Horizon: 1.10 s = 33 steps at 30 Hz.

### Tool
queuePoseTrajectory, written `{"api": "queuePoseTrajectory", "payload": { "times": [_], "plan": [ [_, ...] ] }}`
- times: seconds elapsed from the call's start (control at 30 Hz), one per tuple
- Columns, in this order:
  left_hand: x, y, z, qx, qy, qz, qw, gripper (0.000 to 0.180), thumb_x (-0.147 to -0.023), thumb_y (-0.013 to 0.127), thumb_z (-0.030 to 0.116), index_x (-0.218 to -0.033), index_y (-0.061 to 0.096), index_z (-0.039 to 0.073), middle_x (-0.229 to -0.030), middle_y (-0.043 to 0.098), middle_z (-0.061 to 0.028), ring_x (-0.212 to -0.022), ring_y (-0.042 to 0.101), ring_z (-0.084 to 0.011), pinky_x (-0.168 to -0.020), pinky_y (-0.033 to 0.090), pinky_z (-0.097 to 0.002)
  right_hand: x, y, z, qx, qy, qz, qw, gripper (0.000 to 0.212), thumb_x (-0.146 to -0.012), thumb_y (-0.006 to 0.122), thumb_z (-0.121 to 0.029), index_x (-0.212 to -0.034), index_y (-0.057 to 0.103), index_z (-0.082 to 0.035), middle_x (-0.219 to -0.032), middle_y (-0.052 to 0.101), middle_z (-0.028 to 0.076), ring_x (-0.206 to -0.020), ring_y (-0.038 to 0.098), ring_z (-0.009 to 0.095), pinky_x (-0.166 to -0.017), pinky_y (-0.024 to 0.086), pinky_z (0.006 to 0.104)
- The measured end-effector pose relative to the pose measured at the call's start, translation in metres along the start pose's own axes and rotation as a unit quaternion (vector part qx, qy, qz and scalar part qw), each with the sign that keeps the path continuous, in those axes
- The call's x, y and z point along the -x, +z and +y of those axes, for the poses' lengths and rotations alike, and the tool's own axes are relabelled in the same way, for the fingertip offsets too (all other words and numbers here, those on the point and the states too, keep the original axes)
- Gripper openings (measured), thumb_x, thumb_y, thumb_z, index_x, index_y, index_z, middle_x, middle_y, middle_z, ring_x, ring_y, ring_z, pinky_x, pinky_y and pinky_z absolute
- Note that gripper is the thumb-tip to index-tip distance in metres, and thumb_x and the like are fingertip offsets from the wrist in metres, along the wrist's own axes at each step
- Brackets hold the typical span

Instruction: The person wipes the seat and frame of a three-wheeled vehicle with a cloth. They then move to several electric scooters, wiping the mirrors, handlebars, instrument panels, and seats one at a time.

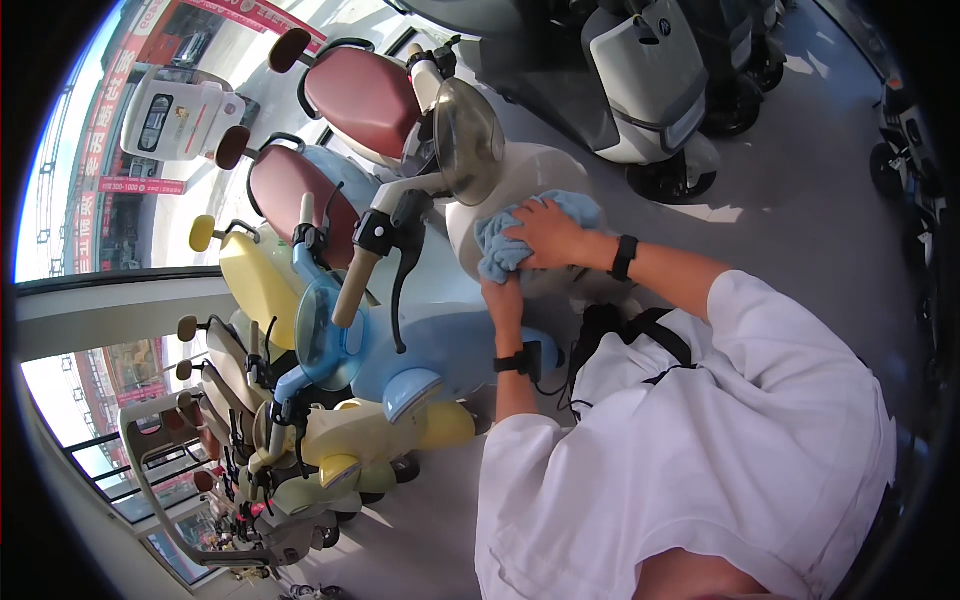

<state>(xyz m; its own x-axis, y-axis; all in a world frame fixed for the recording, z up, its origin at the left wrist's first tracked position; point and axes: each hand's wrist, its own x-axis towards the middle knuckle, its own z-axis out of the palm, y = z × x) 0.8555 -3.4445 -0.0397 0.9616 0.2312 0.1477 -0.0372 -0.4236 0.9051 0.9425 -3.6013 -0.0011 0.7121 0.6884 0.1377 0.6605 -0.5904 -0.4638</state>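
A light blue cloth point(492, 238) lies bunched against the rounded cream front part point(470, 215) of a scooter. My right hand point(548, 233) grips it from above, its fingers curled into the folds. Just below, my left hand point(502, 290) meets the cloth's near edge, and its fingers are hidden there. To the left of the hands are this scooter's beige handlebar grip point(358, 285), black brake lever point(407, 268) and round tinted windscreen point(468, 142).
A blue scooter point(430, 345) stands close by my left forearm, with a yellow scooter point(380, 435) and several others beyond. Ahead is a grey-white scooter point(650, 80). Windows point(95, 380) line the left side, and grey floor point(770, 190) stretches to the right.
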Motion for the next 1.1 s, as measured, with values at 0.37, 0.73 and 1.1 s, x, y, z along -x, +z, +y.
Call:
{"api": "queuePoseTrajectory", "payload": {
  "times": [0.37,0.73,1.1],
  "plan": [
    [-0.054,0.04,0.032,-0.121,0.009,-0.022,0.992,0.05,-0.071,0.075,0.018,-0.116,0.057,0.005,-0.111,0.061,-0.0162,-0.1,0.057,-0.0411,-0.085,0.048,-0.0476,0.019,0.005,0.07,-0.283,0.12,0.102,0.946,0.041,-0.074,0.076,-0.012,-0.112,0.061,-0.003,-0.11,0.063,0.018,-0.104,0.059,0.038,-0.091,0.048,0.0411],
    [-0.074,-0.004,0.105,-0.107,0.226,0.073,0.966,0.054,-0.075,0.073,0.003,-0.127,0.057,0.007,-0.124,0.059,-0.0145,-0.115,0.055,-0.0372,-0.098,0.045,-0.0428,-0.009,-0.076,0.028,-0.231,0.05,0.183,0.954,0.055,-0.066,0.08,-0.01,-0.117,0.06,-0.006,-0.115,0.058,0.018,-0.106,0.058,0.039,-0.09,0.05,0.0411],
    [-0.171,0.032,0.13,-0.36,0.194,0.152,0.9,0.058,-0.07,0.072,0.006,-0.125,0.057,0.012,-0.139,0.046,-0.0149,-0.131,0.04,-0.0447,-0.109,0.036,-0.0533,-0.118,-0.06,0.095,-0.214,-0.099,0.255,0.938,0.062,-0.077,0.068,-0.014,-0.134,0.046,-0.004,-0.141,0.039,0.022,-0.131,0.039,0.042,-0.111,0.034,0.0466]
  ]
}}
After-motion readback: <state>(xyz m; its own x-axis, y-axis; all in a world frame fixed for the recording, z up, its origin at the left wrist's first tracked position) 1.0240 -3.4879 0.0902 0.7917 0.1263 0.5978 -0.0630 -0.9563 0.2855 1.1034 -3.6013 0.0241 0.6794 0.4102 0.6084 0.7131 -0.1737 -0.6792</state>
